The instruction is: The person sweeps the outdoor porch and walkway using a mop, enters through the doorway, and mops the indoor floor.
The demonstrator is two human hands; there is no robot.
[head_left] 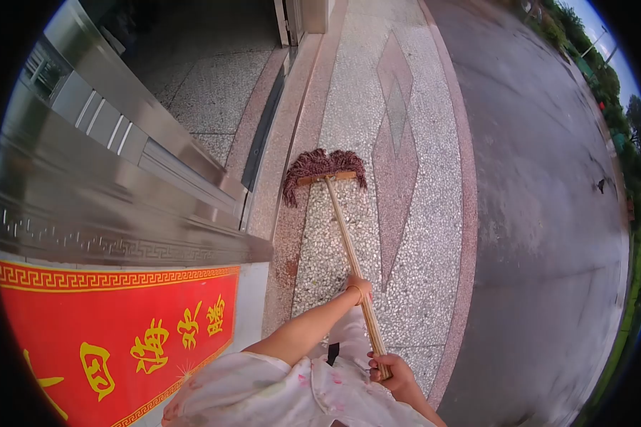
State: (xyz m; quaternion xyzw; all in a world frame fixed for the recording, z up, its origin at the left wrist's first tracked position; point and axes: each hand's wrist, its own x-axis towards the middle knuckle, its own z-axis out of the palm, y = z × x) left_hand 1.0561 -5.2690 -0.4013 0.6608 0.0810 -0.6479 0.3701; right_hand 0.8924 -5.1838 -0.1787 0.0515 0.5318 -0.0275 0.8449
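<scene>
A mop with a dark reddish string head [325, 165] lies spread on the speckled terrazzo floor [345, 206], close to the pink border strip by the doorway. Its pale wooden handle [345, 238] runs back toward my body. Partway down the handle, my left hand [359, 288] is wrapped around it, with a thin band at the wrist. Near the handle's lower end, my right hand [390, 371] grips it with fingers curled round the wood.
On the left stand a metal door frame [157, 135] and a red banner [121, 341] with yellow characters. An open doorway [214, 85] is at the upper left. Dark wet-looking pavement [541, 213] runs along the right, with greenery beyond.
</scene>
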